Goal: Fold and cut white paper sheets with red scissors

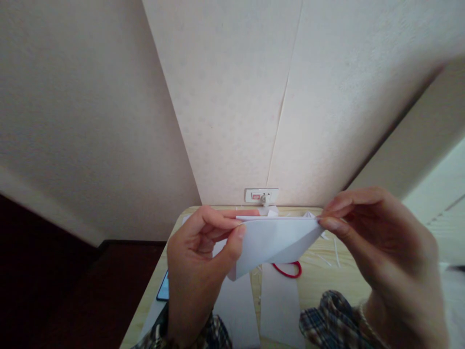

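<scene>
A folded white sheet of paper (276, 240) is held up above a light wooden table (319, 271). My left hand (198, 261) pinches its left end between thumb and fingers. My right hand (374, 237) pinches its right corner with fingertips pressed together. The paper's top edge runs level between the two hands and a folded flap hangs down to a point at the lower left. Both wrists show plaid sleeves.
White paper strips (279, 305) lie on the table below the hands, with a red loop (288, 270) between them and a phone (164, 290) at the left edge. A wall socket (261, 195) sits behind the table. Dark floor lies to the left.
</scene>
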`<state>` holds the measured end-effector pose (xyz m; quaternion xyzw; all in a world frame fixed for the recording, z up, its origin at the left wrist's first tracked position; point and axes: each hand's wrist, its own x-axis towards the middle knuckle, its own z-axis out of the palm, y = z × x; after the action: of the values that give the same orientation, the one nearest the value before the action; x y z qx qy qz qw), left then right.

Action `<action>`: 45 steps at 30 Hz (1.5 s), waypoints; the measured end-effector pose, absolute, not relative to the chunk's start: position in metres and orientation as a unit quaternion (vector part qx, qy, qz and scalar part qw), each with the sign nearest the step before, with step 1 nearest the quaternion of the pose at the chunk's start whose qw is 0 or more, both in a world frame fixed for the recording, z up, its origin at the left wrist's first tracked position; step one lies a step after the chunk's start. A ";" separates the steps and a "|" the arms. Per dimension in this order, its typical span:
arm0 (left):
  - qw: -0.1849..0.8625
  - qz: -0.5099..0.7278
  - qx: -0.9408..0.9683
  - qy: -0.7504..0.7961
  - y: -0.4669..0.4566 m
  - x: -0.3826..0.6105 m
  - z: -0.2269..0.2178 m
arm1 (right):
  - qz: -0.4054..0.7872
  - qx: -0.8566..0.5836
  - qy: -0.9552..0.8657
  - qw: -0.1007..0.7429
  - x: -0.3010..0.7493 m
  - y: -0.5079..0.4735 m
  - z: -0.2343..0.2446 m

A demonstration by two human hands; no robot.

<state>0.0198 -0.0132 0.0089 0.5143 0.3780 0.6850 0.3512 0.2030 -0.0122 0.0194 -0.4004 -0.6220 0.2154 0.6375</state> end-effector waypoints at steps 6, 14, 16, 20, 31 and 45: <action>0.361 0.699 0.481 0.386 -0.015 0.022 0.008 | 0.201 -0.406 -0.710 0.540 0.215 -0.007 0.018; 0.372 0.658 0.496 0.427 -0.014 0.021 0.009 | 0.192 -0.409 -0.751 0.481 0.222 0.004 0.018; 0.356 0.653 0.509 0.434 -0.015 0.021 0.010 | 0.190 -0.408 -0.753 0.480 0.223 0.004 0.018; 0.337 0.636 0.529 0.449 -0.015 0.023 0.012 | 0.191 -0.404 -0.758 0.475 0.221 0.001 0.018; 0.322 0.577 0.608 0.440 -0.016 0.025 0.009 | 0.225 -0.400 -0.763 0.456 0.196 -0.004 0.023; 0.276 0.552 0.652 0.441 -0.016 0.030 0.006 | 0.246 -0.444 -0.717 0.477 0.189 -0.006 0.022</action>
<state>0.0302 -0.0165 0.0062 0.6518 0.4413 0.5518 0.2755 0.1895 -0.0065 0.0216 -0.4440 -0.7173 0.2459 0.4774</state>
